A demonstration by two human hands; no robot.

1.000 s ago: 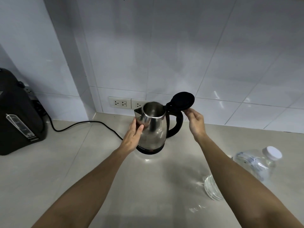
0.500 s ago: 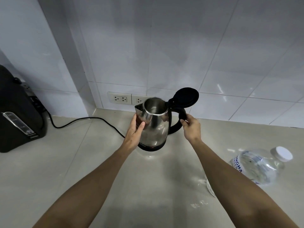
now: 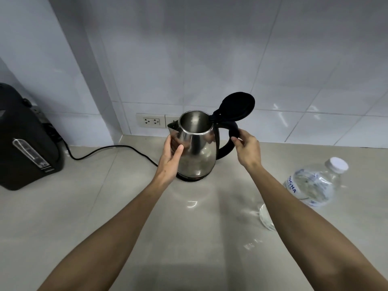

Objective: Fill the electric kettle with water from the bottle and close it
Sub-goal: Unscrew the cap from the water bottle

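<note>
Two bare hands meet at a steel electric kettle point(image 3: 196, 148) that stands upright on its dark base on the pale surface point(image 3: 88, 217), close to the tiled back wall. The left hand point(image 3: 171, 159) lies flat against the kettle's shiny side below the spout, fingers spread and thumb up along the metal, so this grip is wide and pressing rather than wrapped. The right hand point(image 3: 247, 149) has its grip pinched on the upper curve of the black handle point(image 3: 230, 139), thumb on the near side and fingers curled over the far side. The black lid point(image 3: 236, 108) is tipped back on its hinge above the handle, leaving the round mouth uncovered; the inside looks like bare metal, and whether any water is in it cannot be told. A clear water bottle point(image 3: 315, 184) with a white cap point(image 3: 337, 164) lies on its side on the surface to the right, well apart from the kettle, partly hidden behind the right forearm, cap pointing away toward the wall. A black power cord point(image 3: 113, 149) runs from the kettle's base leftward toward a large black appliance point(image 3: 25, 139) at the left edge. A white double wall socket point(image 3: 150, 121) sits on the tiles just behind the spout.
</note>
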